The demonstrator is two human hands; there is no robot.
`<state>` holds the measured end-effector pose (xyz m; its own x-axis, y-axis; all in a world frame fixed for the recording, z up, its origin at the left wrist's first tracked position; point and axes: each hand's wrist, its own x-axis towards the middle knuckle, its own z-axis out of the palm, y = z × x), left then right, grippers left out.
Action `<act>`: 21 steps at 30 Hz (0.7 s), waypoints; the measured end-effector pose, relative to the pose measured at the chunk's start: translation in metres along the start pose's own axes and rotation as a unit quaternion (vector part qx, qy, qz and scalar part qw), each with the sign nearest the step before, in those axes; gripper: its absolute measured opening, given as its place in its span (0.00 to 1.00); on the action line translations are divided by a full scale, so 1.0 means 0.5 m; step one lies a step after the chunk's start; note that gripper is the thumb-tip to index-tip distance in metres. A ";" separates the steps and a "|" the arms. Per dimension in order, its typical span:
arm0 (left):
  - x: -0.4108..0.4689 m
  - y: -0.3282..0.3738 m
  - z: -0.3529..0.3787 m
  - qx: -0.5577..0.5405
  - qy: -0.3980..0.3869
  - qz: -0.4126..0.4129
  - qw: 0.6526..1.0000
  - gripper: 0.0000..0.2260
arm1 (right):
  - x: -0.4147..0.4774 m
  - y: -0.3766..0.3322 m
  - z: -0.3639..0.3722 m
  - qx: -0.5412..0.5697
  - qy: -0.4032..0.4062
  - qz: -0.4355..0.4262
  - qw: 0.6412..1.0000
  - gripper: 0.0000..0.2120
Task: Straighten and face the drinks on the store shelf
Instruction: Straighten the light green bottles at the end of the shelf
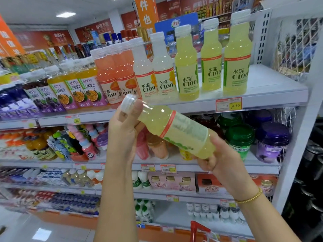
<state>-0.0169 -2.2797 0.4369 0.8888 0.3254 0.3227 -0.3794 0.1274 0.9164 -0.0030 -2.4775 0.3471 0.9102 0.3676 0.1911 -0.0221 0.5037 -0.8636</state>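
The left hand (122, 130) was curled round the neck of a lime bottle (176, 130), thumb pressed just under the white cap (128, 103). The right hand (222, 159) cupped the base with its fingers wrapped beneath. Both hands gripped this one bottle and held nothing else. The bottle was off the shelf, in the air in front of the second tier. It lay tilted, cap up to the left and base down to the right. Its label (185, 130) turned what looked like the fine-print back panel to the camera. The two-handed hold therefore looked like a way to roll the bottle about its long axis and find the front before setting it down. Above and behind, three matching lime bottles (211, 60) stood upright on the top shelf (262, 100), fronts outward, with gaps between them. The held bottle probably belonged in that row, above the price tag (228, 104). To their left stood pale bottles (162, 70), then pink bottles (108, 74), packed shoulder to shoulder and already faced. On the tier below, behind the held bottle, sat green jars (239, 138) and purple jars (272, 140). A red basket handle (199, 229) showed at the bottom edge.
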 end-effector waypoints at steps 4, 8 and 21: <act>-0.005 0.015 0.024 0.053 -0.071 0.016 0.996 0.26 | -0.003 -0.030 -0.003 0.190 0.010 0.160 0.969 0.28; 0.009 0.038 0.077 0.086 -0.068 0.034 0.993 0.19 | -0.011 -0.034 -0.021 0.168 -0.036 0.195 0.966 0.34; 0.129 0.107 0.284 0.250 -0.033 0.210 0.945 0.22 | 0.073 -0.148 -0.100 -0.337 0.167 -0.122 0.918 0.25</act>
<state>0.0567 -2.3849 0.5405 0.7072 0.1879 0.6815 -0.5481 -0.4632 0.6965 0.0525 -2.5406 0.3948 0.9326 -0.0092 0.3609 0.3582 -0.1005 -0.9282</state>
